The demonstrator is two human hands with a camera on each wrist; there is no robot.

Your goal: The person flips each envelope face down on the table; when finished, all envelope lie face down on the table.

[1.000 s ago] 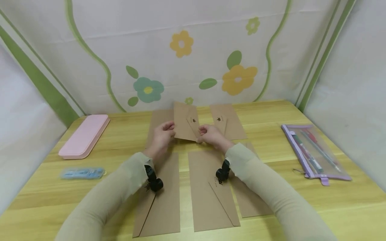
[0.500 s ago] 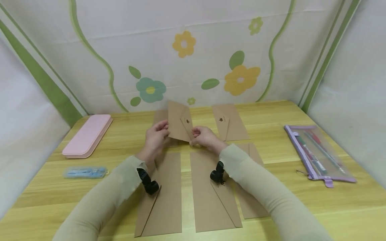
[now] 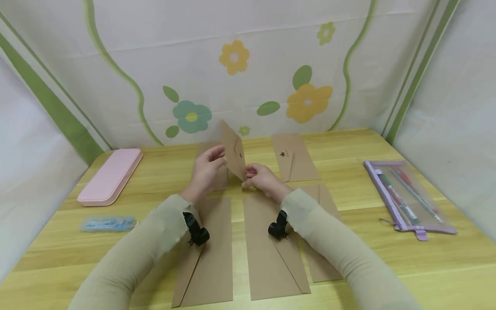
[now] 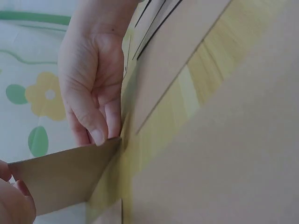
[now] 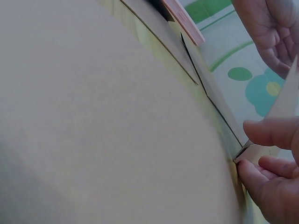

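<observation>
1. Left hand (image 3: 205,172): set higher than the right, thumb uppermost and fingers bent, fingertips at the raised envelope's left edge; whether they pinch that edge or only touch it I cannot tell
2. Right hand (image 3: 265,178): held low, thumb and forefinger pinching the envelope's lower right corner, the other fingers curled in toward the palm
3. Raised envelope (image 3: 234,150): between the two sets of fingers, stood up steeply, dark print on its flap side
4. Forearms: both slant inward and forward from the near edge in beige sleeves, a black wrist camera (image 3: 197,230) below the left wrist and another below the right
5. Beyond the left fingers, partly hidden, a far left envelope (image 3: 209,147) lies flat; right of the right fingers lies a printed flat envelope (image 3: 300,159)
6. Nearer than the fingers, under the arms: near left envelope (image 3: 213,267), near right envelope (image 3: 267,258), outer right envelope (image 3: 328,206)
7. Well left of the left fingers: pink case (image 3: 110,176); well right of the right fingers: purple-edged pouch (image 3: 410,200)
</observation>
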